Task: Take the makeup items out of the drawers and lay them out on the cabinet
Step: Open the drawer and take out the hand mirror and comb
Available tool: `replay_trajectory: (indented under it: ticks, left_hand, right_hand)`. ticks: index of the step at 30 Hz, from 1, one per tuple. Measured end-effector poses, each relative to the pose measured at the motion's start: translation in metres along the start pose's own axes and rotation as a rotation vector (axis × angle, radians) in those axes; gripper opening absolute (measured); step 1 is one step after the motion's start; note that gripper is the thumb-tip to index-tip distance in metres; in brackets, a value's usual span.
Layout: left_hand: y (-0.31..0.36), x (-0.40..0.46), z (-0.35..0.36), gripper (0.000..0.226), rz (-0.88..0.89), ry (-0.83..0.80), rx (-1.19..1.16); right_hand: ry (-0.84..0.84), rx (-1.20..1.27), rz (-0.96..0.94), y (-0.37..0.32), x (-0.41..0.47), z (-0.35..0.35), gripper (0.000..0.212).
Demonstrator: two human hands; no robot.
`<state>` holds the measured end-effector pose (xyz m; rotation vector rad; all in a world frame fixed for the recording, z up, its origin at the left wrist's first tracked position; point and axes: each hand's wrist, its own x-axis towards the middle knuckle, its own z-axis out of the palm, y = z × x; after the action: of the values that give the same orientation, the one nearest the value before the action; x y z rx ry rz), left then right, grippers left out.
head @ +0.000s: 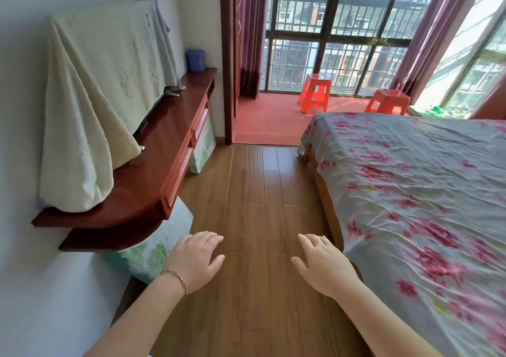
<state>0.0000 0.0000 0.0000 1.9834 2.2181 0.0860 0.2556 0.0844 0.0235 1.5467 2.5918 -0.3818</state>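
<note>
A red-brown wall-mounted cabinet [153,170] runs along the left wall, its drawers [179,169] shut along the front edge. No makeup items show. My left hand [195,261], with a thin bracelet on the wrist, hovers palm down over the wooden floor, just right of the cabinet's near rounded end. My right hand [323,265] hovers palm down beside the bed's edge. Both hands hold nothing and their fingers are loosely spread.
A cream cloth [93,104] drapes a screen on the cabinet. A blue container [195,59] stands at its far end. Green-printed boxes [153,250] sit under the cabinet. A bed with a floral sheet [424,206] fills the right. Two red stools [315,92] stand by the window.
</note>
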Motion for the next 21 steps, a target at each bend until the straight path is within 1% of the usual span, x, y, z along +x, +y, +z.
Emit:
replay_trajectory:
  ticks: [3, 9, 16, 21]
  left_hand:
    - [-0.020, 0.038, -0.002, 0.049, 0.033, 0.038, -0.019]
    - [-0.044, 0.094, -0.002, 0.049, 0.047, 0.019, -0.002]
    - [-0.040, 0.154, 0.000, 0.049, 0.056, -0.019, 0.006]
    - [-0.034, 0.215, 0.004, 0.049, 0.025, -0.033, 0.007]
  right_hand:
    - [0.025, 0.025, 0.019, -0.001, 0.038, -0.002, 0.059]
    - [0.003, 0.042, 0.060, 0.005, 0.088, -0.009, 0.059]
    - [-0.032, 0.062, 0.104, 0.035, 0.138, -0.014, 0.060]
    - [-0.037, 0.050, 0.052, 0.063, 0.196, -0.027, 0.060]
